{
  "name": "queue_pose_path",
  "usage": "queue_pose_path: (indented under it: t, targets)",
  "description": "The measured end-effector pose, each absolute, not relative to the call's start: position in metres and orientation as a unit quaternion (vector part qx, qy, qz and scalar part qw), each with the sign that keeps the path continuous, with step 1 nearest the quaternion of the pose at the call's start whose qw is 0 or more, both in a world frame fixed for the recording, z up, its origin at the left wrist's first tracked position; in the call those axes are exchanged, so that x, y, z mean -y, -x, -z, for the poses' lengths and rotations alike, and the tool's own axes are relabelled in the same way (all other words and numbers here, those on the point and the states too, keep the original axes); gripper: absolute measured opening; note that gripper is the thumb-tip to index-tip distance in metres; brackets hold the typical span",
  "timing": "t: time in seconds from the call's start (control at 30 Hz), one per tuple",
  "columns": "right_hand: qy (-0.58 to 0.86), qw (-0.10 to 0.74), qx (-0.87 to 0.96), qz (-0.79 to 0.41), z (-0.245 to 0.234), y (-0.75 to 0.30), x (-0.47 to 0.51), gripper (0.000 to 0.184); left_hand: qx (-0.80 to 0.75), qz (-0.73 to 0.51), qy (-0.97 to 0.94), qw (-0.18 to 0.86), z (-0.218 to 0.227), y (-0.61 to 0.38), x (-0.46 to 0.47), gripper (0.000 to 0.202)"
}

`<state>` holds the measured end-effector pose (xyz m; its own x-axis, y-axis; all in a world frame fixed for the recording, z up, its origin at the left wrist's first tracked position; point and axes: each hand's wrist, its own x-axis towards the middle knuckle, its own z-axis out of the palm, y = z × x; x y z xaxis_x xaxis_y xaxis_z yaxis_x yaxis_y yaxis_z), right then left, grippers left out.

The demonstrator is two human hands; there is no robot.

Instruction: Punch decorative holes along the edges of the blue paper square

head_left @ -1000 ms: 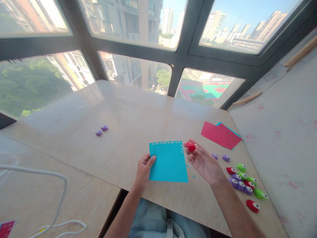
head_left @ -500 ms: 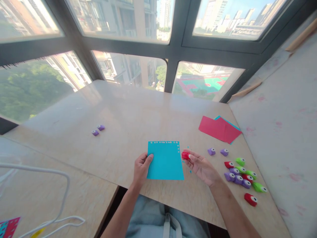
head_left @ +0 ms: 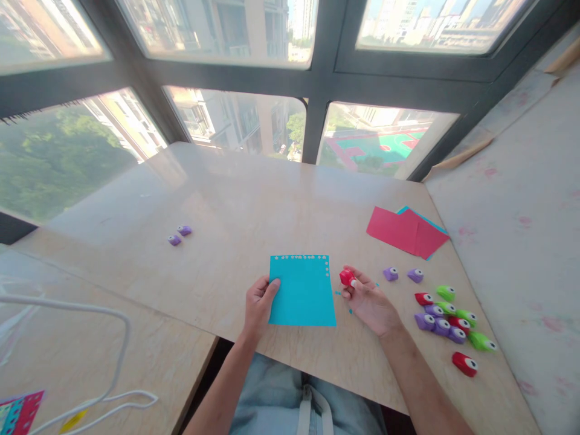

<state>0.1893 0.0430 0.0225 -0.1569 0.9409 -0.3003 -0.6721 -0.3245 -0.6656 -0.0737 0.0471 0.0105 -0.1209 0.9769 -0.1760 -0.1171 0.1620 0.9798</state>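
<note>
A blue sheet of paper (head_left: pixel 301 296) has small punched shapes along its top edge and down the upper part of its right edge. My left hand (head_left: pixel 260 305) pinches its left edge, thumb on top. Just right of the sheet, my right hand (head_left: pixel 369 302) holds a small red craft punch (head_left: pixel 347 277) between thumb and fingers, apart from the paper. Tiny blue paper bits (head_left: pixel 350 312) lie on the table near that hand.
Several purple, green and red craft punches (head_left: pixel 441 327) cluster at right, below red sheets (head_left: pixel 394 231) with blue beneath. Two purple punches (head_left: pixel 184 230) lie at left. A white cable (head_left: pixel 122 338) loops at lower left near a punched red-and-blue paper (head_left: pixel 27 411). Windows stand behind the table.
My right hand has drawn the red craft punch slightly away from the sheet's right edge and turned it. My left hand still holds the sheet. The view has shifted a little.
</note>
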Motion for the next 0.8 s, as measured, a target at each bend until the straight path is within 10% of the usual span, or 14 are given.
queue_pose_path:
  t: [0.8]
  targets:
    - [0.373, 0.567, 0.204, -0.705, -0.0176, -0.191, -0.0452, 0.044, -0.549, -0.516, -0.39, 0.53, -0.0198, 0.0714, -0.0457, 0.036]
